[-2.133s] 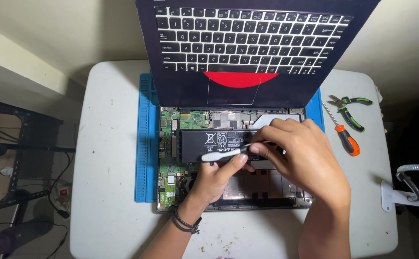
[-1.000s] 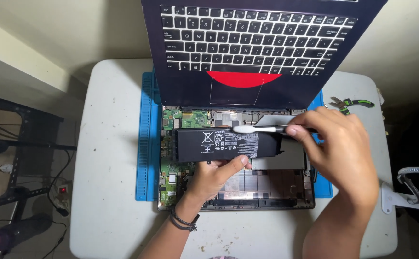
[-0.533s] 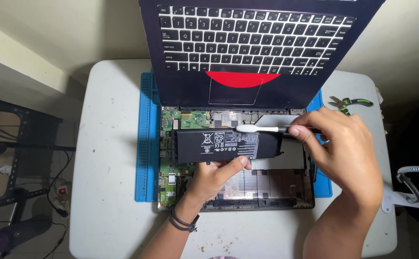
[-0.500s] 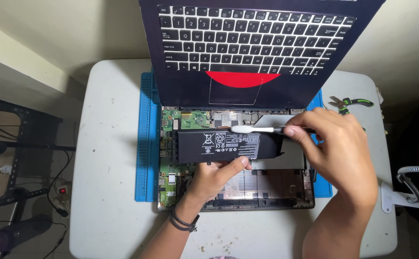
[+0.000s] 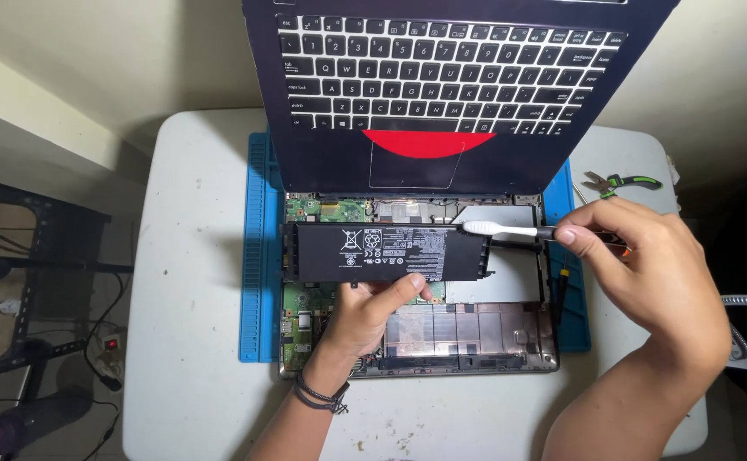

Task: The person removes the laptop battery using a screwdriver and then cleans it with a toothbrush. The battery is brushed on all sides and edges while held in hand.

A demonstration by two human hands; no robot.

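An opened laptop base (image 5: 467, 346) lies on a blue work mat (image 5: 258, 256), its circuit boards exposed. The keyboard half (image 5: 442, 77) stands tilted up behind it. My left hand (image 5: 373, 312) holds a flat black battery pack (image 5: 382, 252) lifted above the base, thumb on its lower edge. My right hand (image 5: 655, 273) grips a white toothbrush (image 5: 501, 229) by its handle. The brush head rests at the battery's upper right corner.
The mat sits on a white table (image 5: 194, 282). Green-handled pliers (image 5: 621, 182) lie at the table's back right. A white lamp arm (image 5: 745, 329) juts in at the right edge. Dark furniture and cables (image 5: 40, 282) are on the floor at left.
The battery has been lifted and held steady. My right hand drew back to the right, and the toothbrush head moved from the battery's middle to its upper right corner.
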